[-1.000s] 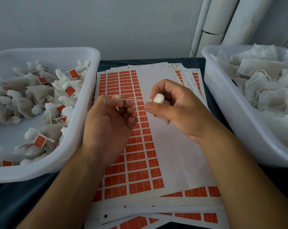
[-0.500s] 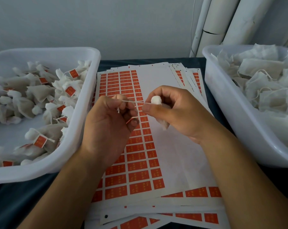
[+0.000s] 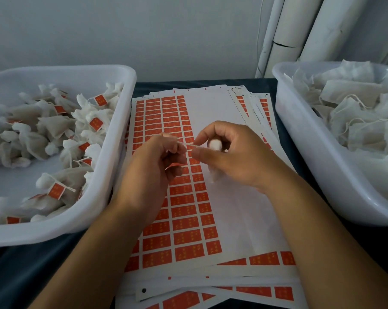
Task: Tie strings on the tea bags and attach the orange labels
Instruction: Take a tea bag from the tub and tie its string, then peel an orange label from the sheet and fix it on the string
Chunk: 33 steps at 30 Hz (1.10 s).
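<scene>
Pinching a thin white string [image 3: 188, 144] between thumb and curled fingers, the left hand [image 3: 153, 161] hovers over the middle of the label sheets, its fingers drawn tightly together. Something small and orange shows under its lower fingers, too blurred to identify. The right hand [image 3: 231, 155] sits just to the right, fingers curled round a small white gauzy tea bag [image 3: 215, 144]; its thumb tip presses the string close to the bag's gathered neck. The string runs short and taut between the two hands.

Bunched into a round white knob at the top, the tea bag pokes out between the right thumb and forefinger, while its softer body hangs blurred below the palm, above the paper.

Beneath both hands lies a loose stack of white paper sheets [image 3: 222, 112] printed with rows of small orange rectangular labels [image 3: 184, 226]; the top sheet has its right columns bare. The stack rests on a dark blue-grey tablecloth [image 3: 21, 275].

At the left stands a white plastic tub [image 3: 121, 121] holding many tied tea bags [image 3: 54, 130], several with orange labels on their strings. At the right, a second white plastic tub [image 3: 300, 134] is heaped with flat, untied white tea bags [image 3: 355, 108] with loose strings. Far right, behind it, pale pipes [image 3: 289, 30] stand against the grey wall.
</scene>
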### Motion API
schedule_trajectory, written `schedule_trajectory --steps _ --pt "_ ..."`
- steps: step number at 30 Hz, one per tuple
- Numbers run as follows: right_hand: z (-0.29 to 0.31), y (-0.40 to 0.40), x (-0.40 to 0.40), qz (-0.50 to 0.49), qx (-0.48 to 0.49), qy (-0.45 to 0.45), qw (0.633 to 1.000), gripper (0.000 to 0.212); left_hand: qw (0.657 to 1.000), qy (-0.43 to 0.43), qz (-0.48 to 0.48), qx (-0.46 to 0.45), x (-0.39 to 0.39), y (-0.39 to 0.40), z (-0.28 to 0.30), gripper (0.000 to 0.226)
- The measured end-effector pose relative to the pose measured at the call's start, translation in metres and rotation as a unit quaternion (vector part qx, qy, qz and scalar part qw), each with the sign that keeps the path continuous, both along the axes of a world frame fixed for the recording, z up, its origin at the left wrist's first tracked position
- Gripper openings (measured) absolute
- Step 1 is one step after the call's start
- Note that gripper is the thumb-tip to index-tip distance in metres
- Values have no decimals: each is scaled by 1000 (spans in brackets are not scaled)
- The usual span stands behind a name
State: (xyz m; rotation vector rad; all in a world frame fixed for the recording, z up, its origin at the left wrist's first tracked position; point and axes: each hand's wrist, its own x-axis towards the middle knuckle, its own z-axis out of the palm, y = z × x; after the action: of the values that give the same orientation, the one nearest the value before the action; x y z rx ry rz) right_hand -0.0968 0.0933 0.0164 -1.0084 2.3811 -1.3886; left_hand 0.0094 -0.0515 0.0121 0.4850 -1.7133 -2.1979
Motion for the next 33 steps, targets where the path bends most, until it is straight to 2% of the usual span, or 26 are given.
schedule_trajectory --steps 2,6,12,17,19,21,24,25,33 --pt "-4 -2 -1 -1 35 11 999 14 997 -30 14 -75 0 1 -3 24" --pt "-12 -5 -3 -15 64 29 997 13 978 -25 39 -203 2 5 -6 28" --pt "-16 -9 -3 -23 65 50 996 16 958 -11 61 -280 15 8 -4 10" --pt "-19 -10 -3 -43 66 62 995 13 935 -22 -17 -355 47 8 -2 17" --pt "-20 -9 -4 -56 64 66 994 14 907 -64 -52 -413 63 6 -4 21" --pt "-18 -7 -5 -67 58 65 994 17 861 -90 -98 -490 80 1 -6 29" --pt "-16 -6 -6 -83 53 65 993 20 786 -90 -176 -586 99 -2 -10 46" --pt "-16 -6 -6 -91 54 69 992 20 771 -78 -191 -602 104 -1 -11 48" --pt "-10 -2 2 -160 1 96 982 18 733 -35 -210 -646 110 11 -10 46"
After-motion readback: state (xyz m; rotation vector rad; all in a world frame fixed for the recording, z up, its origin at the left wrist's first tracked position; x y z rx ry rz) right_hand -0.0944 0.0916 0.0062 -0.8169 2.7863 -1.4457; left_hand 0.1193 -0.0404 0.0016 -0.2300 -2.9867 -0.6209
